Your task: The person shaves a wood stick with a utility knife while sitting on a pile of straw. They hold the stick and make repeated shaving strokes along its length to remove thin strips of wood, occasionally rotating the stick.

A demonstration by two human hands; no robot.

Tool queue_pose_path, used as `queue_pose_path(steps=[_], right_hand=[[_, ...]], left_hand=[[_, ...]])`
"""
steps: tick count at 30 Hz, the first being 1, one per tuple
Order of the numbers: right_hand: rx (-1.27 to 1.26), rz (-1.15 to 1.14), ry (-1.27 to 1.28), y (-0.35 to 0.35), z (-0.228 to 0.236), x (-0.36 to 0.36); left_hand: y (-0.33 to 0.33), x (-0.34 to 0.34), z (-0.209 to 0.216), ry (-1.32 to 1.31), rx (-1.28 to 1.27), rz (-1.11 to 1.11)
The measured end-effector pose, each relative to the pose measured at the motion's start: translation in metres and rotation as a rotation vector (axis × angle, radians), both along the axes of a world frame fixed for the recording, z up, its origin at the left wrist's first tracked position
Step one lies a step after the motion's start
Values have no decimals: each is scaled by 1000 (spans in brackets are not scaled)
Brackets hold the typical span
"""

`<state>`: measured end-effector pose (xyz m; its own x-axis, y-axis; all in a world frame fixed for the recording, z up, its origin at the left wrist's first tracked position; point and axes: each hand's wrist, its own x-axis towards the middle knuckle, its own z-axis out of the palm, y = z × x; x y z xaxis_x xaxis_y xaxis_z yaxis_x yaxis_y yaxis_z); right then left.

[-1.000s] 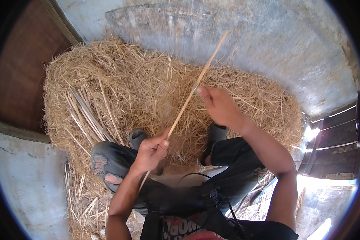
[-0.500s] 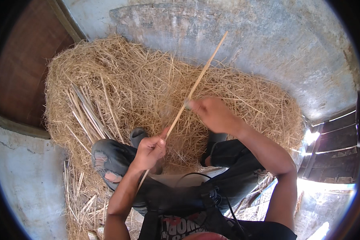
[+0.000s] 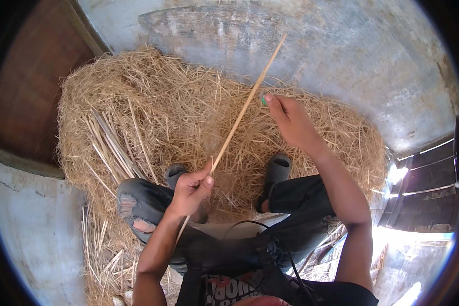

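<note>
A long, thin pale stick (image 3: 244, 109), perhaps bamboo, slants up and away from my lap toward the back wall. My left hand (image 3: 191, 191) is closed round its lower part, the thumb pressed along it, and the tail end runs down past my wrist. My right hand (image 3: 290, 120) is off to the right of the stick and does not touch it. Pinched between its thumb and fingers is a small green thing (image 3: 264, 99), mostly hidden, whose kind I cannot make out. A thin curl stands up from the stick by my left thumb.
A big heap of straw-like shavings (image 3: 173, 107) spreads before my feet, against a grey wall (image 3: 341, 51). Several split sticks (image 3: 115, 145) lie on its left side. More slivers (image 3: 104, 250) are beside my left knee. My dark shoes (image 3: 278, 171) rest at the heap's near edge.
My right hand has come away from the stick, moving up and to the right with the small green thing. The stick's far tip has shifted slightly left. My left hand keeps its hold.
</note>
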<state>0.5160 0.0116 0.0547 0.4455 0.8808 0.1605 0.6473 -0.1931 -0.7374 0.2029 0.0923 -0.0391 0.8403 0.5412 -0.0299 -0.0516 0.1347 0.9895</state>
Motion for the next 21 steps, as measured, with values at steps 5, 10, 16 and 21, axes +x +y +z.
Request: queue_pose_path(steps=[5, 10, 16, 21], right_hand=[[-103, -59, -42, -2, 18, 6], [-167, 58, -112, -3, -8, -19], [-156, -98, -18, 4, 13, -4], [-176, 43, -22, -1, -9, -33]], left_hand=[[-9, 5, 5, 14, 25, -59], [-6, 9, 6, 19, 8, -29], [-8, 7, 6, -14, -39, -37], [-6, 9, 3, -47, -49, -33]])
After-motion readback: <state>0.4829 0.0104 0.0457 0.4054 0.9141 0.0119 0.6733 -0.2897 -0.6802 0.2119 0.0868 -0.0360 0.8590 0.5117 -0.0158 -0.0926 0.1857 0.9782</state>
